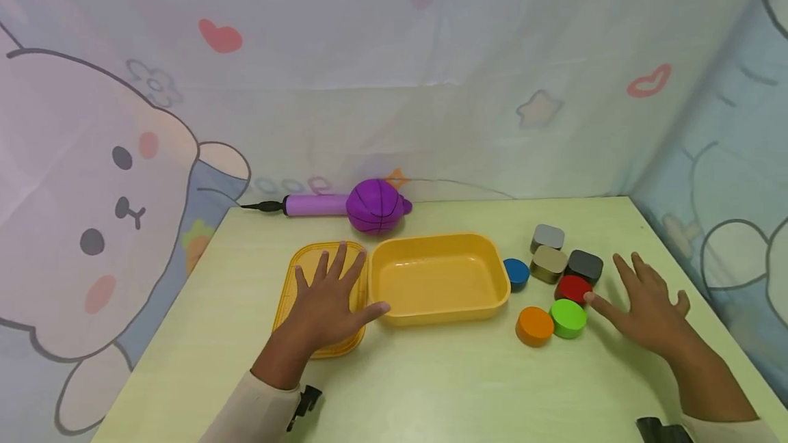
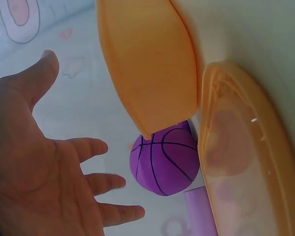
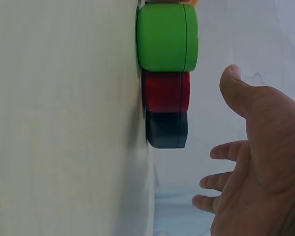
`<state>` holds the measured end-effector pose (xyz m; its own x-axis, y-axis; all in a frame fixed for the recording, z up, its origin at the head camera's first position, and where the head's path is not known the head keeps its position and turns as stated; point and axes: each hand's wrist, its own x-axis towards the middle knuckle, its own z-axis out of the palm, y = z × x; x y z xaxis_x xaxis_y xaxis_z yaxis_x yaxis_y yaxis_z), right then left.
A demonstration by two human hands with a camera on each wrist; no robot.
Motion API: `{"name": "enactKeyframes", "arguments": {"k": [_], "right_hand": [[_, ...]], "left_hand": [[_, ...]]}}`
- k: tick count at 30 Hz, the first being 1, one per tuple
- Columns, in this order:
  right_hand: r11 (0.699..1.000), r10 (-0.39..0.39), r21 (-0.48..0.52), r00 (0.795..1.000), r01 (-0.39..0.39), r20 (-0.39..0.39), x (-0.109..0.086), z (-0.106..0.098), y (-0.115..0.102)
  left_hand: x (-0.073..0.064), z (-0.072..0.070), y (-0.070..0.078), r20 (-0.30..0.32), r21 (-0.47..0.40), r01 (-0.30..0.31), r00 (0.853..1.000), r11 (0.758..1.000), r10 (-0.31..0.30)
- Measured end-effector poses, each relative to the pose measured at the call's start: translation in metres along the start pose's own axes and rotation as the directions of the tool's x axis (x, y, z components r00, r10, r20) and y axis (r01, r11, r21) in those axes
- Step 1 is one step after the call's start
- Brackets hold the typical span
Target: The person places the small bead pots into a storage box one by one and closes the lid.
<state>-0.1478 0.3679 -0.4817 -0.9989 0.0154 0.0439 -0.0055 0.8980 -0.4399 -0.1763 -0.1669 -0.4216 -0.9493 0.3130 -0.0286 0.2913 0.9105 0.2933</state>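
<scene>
My left hand (image 1: 329, 303), fingers spread, hovers over a yellow lid (image 1: 288, 286) with a clear middle. Right of the lid stands a shallow yellow container (image 1: 440, 316). On the other side, my right hand (image 1: 649, 310) is held above the table with its fingers apart, and it holds nothing. Close to its thumb are small tins: red (image 1: 572, 288), green (image 1: 568, 318) and black (image 1: 585, 265). Gold (image 1: 548, 264) and silver (image 1: 547, 237) tins sit behind them, an orange tin (image 1: 534, 326) in front, and a blue tin (image 1: 516, 273) beside the container.
A purple mini basketball (image 1: 375, 206) lies at the table's back edge, overlapping a lilac hand pump (image 1: 317, 205) with a black nozzle. Behind the pale table (image 1: 431, 388) hangs a printed cloth (image 1: 394, 87), with another along the right side.
</scene>
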Motion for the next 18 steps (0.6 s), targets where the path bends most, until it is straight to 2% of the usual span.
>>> {"name": "enactKeyframes", "arguments": {"k": [5,10,14,18], "right_hand": [[0.994,-0.052,0.091,0.999,0.052,-0.006,0.016,0.001,0.006],[0.967,-0.087,0.243,0.996,0.077,0.030,0.028,0.006,0.014],[0.947,-0.080,0.315,0.996,0.066,0.032,0.031,0.010,0.020],[0.925,-0.063,0.375,0.998,0.055,0.010,0.030,0.012,0.023]], "left_hand": [[0.012,0.006,0.001,0.028,-0.045,-0.032,0.999,0.998,0.034],[0.020,0.014,-0.001,0.040,-0.044,-0.060,0.997,0.997,0.062],[0.023,0.022,-0.005,0.021,-0.041,-0.077,0.997,0.996,0.077],[0.026,0.029,-0.010,-0.011,-0.042,-0.118,0.993,0.992,0.117]]}}
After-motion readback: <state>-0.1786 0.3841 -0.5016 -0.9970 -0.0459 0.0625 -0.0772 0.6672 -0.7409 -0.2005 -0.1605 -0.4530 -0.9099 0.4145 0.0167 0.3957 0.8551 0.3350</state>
